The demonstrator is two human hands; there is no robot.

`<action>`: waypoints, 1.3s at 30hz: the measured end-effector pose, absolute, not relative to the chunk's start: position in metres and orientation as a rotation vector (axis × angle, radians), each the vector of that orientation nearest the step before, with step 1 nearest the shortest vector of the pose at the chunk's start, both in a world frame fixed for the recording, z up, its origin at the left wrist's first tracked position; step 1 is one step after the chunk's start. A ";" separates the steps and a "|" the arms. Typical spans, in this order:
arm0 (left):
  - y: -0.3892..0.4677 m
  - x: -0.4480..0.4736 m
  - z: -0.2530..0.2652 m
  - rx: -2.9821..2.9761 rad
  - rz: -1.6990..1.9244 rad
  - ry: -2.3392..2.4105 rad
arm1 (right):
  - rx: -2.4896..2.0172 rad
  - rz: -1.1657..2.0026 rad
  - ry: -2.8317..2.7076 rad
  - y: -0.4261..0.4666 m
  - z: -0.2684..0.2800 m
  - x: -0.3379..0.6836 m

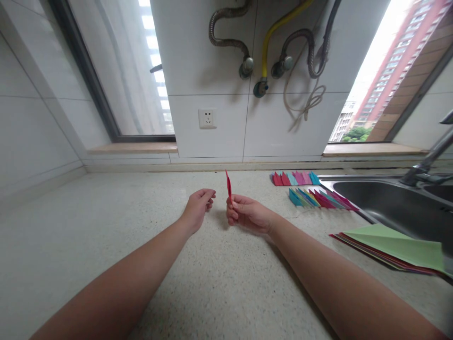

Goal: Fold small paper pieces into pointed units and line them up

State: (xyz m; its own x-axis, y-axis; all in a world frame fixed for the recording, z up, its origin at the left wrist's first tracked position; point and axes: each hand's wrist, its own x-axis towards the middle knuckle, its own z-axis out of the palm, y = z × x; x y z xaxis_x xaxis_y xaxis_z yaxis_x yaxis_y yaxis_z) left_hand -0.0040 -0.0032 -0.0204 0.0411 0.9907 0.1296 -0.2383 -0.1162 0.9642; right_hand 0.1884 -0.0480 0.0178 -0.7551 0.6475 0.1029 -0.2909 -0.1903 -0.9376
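Note:
My right hand pinches a narrow piece of red folded paper between thumb and fingers, holding it upright and seen nearly edge-on above the counter. Just left of it, apart from the paper, is my left hand, its fingers curled together under the thumb with nothing visible in them. Beyond my right hand, a row of small folded paper pieces in red, pink and blue lies near the wall. In front of that is a second row of folded pieces in blue, yellow and dark red.
A stack of coloured paper sheets, light green on top, lies at the right by the steel sink. A faucet rises behind the sink. The speckled counter meets a tiled wall with a socket, hoses and a yellow pipe.

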 end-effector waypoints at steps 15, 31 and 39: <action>-0.001 -0.009 -0.022 1.177 1.339 0.933 | -1.398 0.634 -1.889 -0.062 0.045 0.196; -0.004 -0.010 -0.021 1.259 1.191 0.955 | -1.543 -0.653 -2.149 -0.106 0.045 0.254; -0.008 -0.009 -0.021 1.353 1.103 0.961 | -2.180 -0.255 -1.645 -0.092 0.015 0.302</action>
State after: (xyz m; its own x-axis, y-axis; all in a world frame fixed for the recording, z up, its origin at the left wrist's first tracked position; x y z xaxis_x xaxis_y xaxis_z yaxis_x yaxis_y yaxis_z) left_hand -0.0086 -0.0079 -0.0211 0.2405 0.9665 0.0898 -0.0434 -0.0817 0.9957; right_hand 0.3019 -0.0920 0.0149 0.2924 0.8799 0.3745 0.9520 -0.2306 -0.2014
